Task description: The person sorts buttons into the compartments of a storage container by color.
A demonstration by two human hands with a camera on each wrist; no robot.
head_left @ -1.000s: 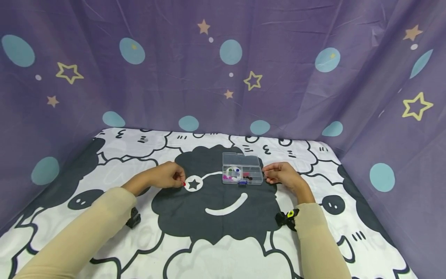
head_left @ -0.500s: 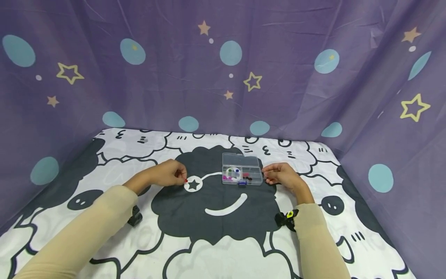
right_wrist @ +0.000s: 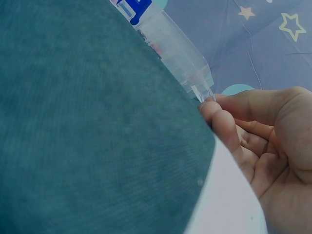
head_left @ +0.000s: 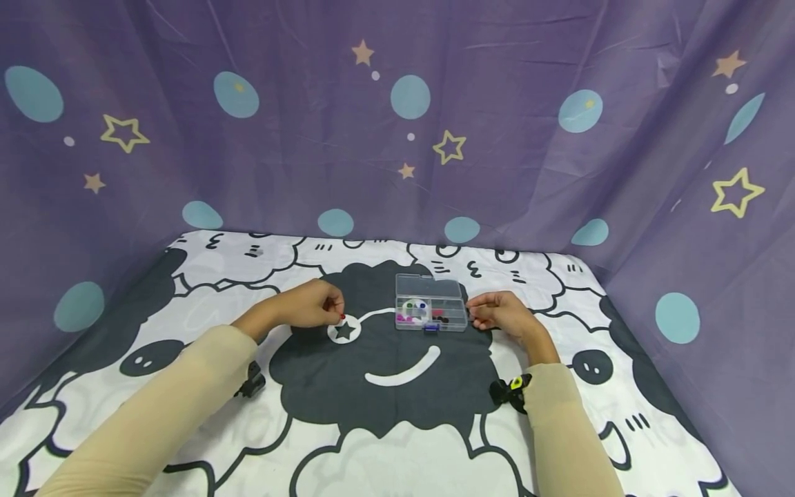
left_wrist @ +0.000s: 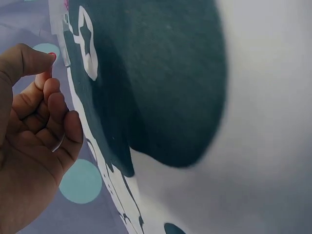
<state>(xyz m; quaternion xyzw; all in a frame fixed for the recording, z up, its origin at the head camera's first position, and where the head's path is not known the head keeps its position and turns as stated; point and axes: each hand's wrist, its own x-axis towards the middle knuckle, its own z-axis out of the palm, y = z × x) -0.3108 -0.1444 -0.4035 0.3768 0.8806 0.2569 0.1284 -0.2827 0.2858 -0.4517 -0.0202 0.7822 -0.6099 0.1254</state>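
My left hand (head_left: 315, 304) pinches a tiny red piece (head_left: 342, 316) between thumb and fingertips, just above the white star circle printed on the cloth. In the left wrist view the same red piece (left_wrist: 52, 56) shows at the thumb tip; its kind is too small to tell. A clear plastic compartment box (head_left: 448, 304) lies on the cloth with its lid raised at the back. Inside are small pink, red, black, green and blue pieces. At the box's right end, my right hand (head_left: 502, 315) pinches a clear tab, seen closer in the right wrist view (right_wrist: 206, 95).
A black-and-white cartoon-print cloth (head_left: 397, 407) covers the table. Purple curtains (head_left: 298, 138) with stars and dots stand behind it and at both sides. A black strap (head_left: 511, 391) with a yellow mark sits at the right wrist; a black device (head_left: 251, 382) sits under the left.
My left hand has moved to the right and slightly away from me with the red piece, nearer the box. The right hand and box have stayed in place.
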